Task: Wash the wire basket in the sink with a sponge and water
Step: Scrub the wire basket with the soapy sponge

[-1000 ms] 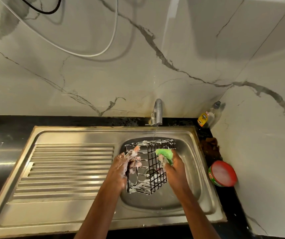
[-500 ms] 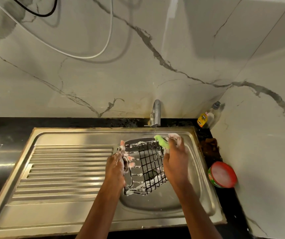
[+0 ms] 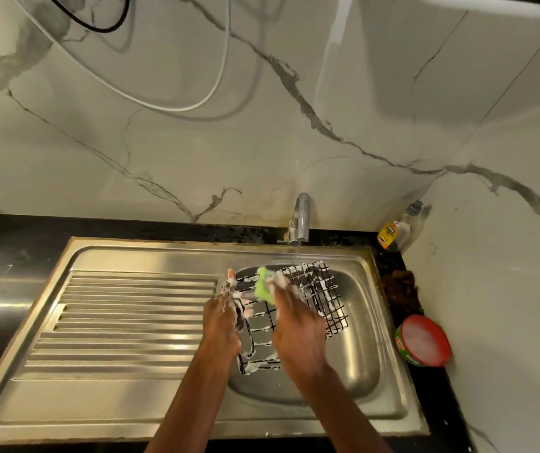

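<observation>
Head view: your wire basket (image 3: 311,299) sits soapy in the sink (image 3: 353,361) bowl. Left hand (image 3: 224,317) grips its nine o'clock wall; right hand (image 3: 295,325), pinching the green sponge (image 3: 263,287), has slid from twelve toward ten o'clock, so scrubbing progresses.

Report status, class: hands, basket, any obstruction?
Left hand grips soapy wire basket over the sink. Right hand holds green sponge against it. Tap trickling. Nothing obstructing.
</observation>
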The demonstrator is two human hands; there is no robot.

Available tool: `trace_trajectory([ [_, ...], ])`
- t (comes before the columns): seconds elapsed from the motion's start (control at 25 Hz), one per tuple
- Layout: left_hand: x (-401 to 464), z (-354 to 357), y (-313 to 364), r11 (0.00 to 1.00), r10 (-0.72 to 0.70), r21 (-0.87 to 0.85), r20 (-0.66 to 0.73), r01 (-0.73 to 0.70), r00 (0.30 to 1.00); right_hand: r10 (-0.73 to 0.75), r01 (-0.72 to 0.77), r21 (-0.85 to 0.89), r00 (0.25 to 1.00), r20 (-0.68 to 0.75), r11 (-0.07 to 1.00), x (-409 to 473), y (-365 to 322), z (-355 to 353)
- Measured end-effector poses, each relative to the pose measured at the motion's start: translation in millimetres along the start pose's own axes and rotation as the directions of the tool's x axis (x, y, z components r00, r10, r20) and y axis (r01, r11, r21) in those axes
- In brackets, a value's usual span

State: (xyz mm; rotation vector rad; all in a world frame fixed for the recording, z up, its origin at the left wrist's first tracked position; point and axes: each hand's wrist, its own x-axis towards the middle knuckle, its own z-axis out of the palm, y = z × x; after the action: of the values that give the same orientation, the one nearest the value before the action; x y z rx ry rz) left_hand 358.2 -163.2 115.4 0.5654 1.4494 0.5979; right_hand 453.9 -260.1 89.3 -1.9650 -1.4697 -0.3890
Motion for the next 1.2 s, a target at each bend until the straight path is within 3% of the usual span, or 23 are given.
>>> trace_trajectory([
  [0.08,-2,-1,2,1.000,0.014,-0.009,0.002,-0.014,1.000,-0.093,0.093,-0.013,0.996,0.003,0.996,-2,16,-6],
  [0.16,-2,-5,-2,0.998,-0.004,-0.061,0.009,0.004,1.000,0.102,-0.103,-0.023,0.993,-0.055,0.994,6,44,-10],
  [0.24,-4,-4,-6,0.999,-0.001,-0.040,0.006,0.001,1.000,0.283,-0.281,0.102,0.959,-0.012,0.954,5,37,-8],
  [0.32,-6,-3,-6,1.000,0.016,-0.003,-0.005,-0.016,1.000,0.123,-0.132,0.214,0.991,0.056,0.968,-9,9,-6],
  [0.4,-5,-5,-3,1.000,0.014,0.002,-0.010,-0.014,1.000,0.001,-0.011,0.206,0.999,0.052,0.979,-14,11,-9],
  [0.56,0,-9,-7,0.999,-0.028,-0.031,0.007,0.028,1.000,0.285,-0.283,0.149,0.958,0.009,0.947,-1,41,-10],
  [0.6,1,-9,-8,0.999,-0.022,-0.042,0.018,0.022,1.000,0.258,-0.257,0.184,0.966,0.017,0.949,-2,29,-5],
  [0.72,1,-10,-6,0.999,-0.028,-0.031,0.011,0.028,1.000,-0.005,0.014,0.218,0.999,-0.041,0.976,-15,-7,-5],
  [0.76,-1,-11,-4,0.999,-0.034,-0.035,0.009,0.034,0.999,0.018,-0.013,0.218,1.000,-0.024,0.976,-13,1,-6],
  [0.88,-1,-13,-5,0.998,-0.045,-0.049,0.013,0.046,0.999,0.376,-0.367,0.178,0.926,-0.020,0.913,4,39,-4],
  [0.92,-1,-12,-5,0.998,-0.038,-0.046,0.013,0.038,0.999,0.413,-0.404,0.203,0.911,-0.003,0.892,4,33,-2],
  [0.96,-1,-11,-4,0.998,-0.026,-0.050,0.016,0.027,1.000,0.378,-0.368,0.231,0.926,0.000,0.901,1,19,1],
  [1.04,0,-11,-4,0.997,-0.015,-0.070,0.024,0.017,1.000,0.133,-0.109,0.263,0.988,-0.073,0.959,-13,-16,-1],
  [1.12,-2,-12,-2,0.998,-0.009,-0.070,-0.010,0.008,1.000,-0.052,0.077,0.219,0.992,-0.118,0.973,-13,-11,-9],
  [1.16,-4,-13,-2,0.998,-0.009,-0.059,-0.029,0.008,1.000,-0.043,0.062,0.163,0.992,-0.119,0.985,-9,5,-8],
  [1.2,-5,-14,-3,0.999,-0.011,-0.051,-0.036,0.009,0.999,0.059,-0.045,0.119,0.991,-0.122,0.992,-6,22,-7],
])
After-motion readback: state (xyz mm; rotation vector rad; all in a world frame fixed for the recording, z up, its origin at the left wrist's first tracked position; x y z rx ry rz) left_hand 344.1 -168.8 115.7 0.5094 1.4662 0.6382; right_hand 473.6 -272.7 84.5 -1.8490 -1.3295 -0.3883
